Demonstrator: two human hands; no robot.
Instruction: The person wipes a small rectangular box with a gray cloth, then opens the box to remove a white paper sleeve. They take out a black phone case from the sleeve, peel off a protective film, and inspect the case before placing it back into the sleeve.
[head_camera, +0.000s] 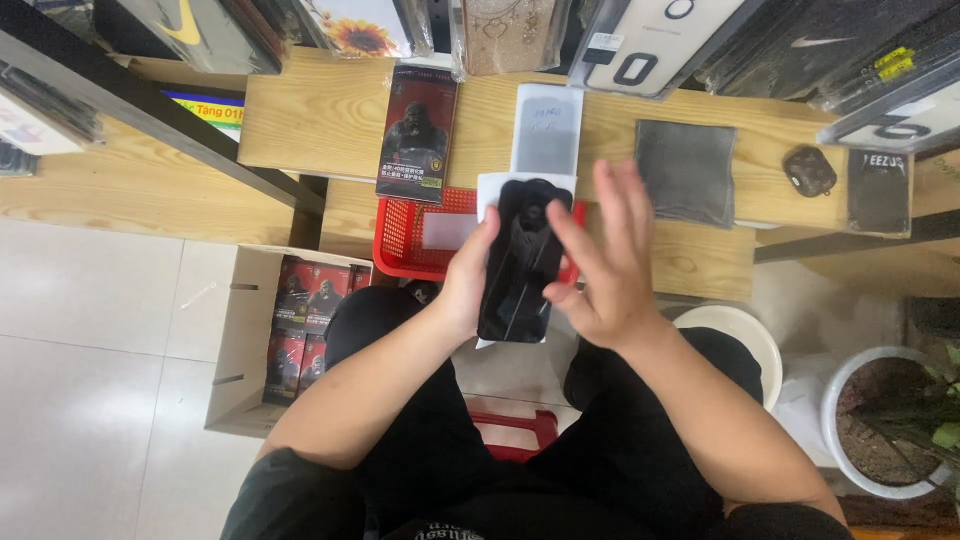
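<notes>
Right now, quick rundown:
Phone: you've got a black smartphone (523, 262) up in front of you, over your lap, just this side of the wooden counter (300, 120).
Left hand: your left hand (468, 282) wraps the phone's left edge, fingers curled round it, firm hold.
Right hand: your right hand (600, 260) is spread flat, fingers open, touching the phone's right edge/face; not clamped on anything.
Behind phone: white backing sheet (495, 192) pokes out at top and bottom.
Done so far: phone's out and faces up at you, glass looks dark; can't tell if a film is on it yet.
Left: wiping/pressing looks unfinished, as I judge it.
Nearby: red basket (405, 240), grey cloth (688, 170), screen-protector box (416, 135) lying on counter, unused for now.
</notes>
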